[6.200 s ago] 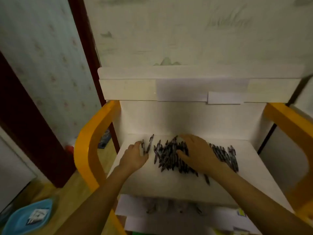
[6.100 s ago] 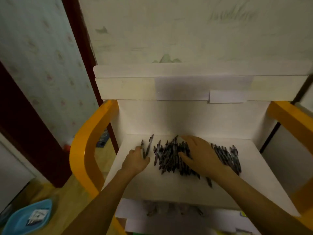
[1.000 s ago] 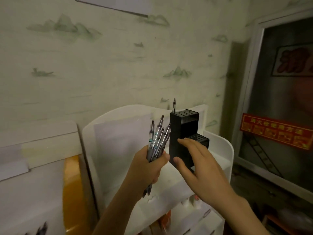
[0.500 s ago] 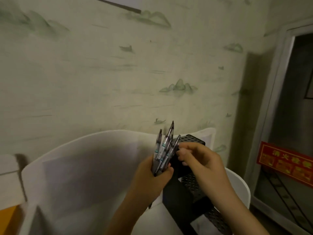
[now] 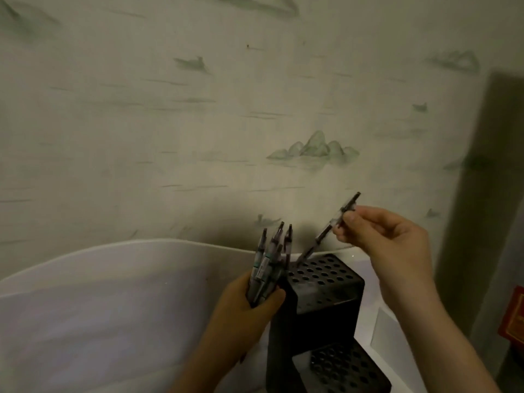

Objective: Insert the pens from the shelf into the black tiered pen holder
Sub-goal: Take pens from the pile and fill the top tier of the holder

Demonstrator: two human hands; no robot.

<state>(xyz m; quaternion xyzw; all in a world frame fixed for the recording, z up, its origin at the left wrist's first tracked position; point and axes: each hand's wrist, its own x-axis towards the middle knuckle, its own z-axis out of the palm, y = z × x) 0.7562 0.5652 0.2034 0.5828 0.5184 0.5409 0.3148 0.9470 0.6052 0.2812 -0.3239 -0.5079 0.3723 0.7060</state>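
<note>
Right hand pinches a pen tilted over the black holder.

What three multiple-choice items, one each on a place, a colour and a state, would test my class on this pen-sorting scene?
1. Where is the tip of the single pen?
A. at the holder's top tier
B. on the floor
C. in a drawer

2. What colour is the tiered holder?
A. white
B. black
C. orange

3. What is the left hand doing?
A. hanging empty
B. pressing the wall
C. gripping a bundle of pens

Answers: 1 A, the right hand angles it at the perforated top; 2 B, its faces are dark throughout; 3 C, fingers wrap the bundle.
</note>
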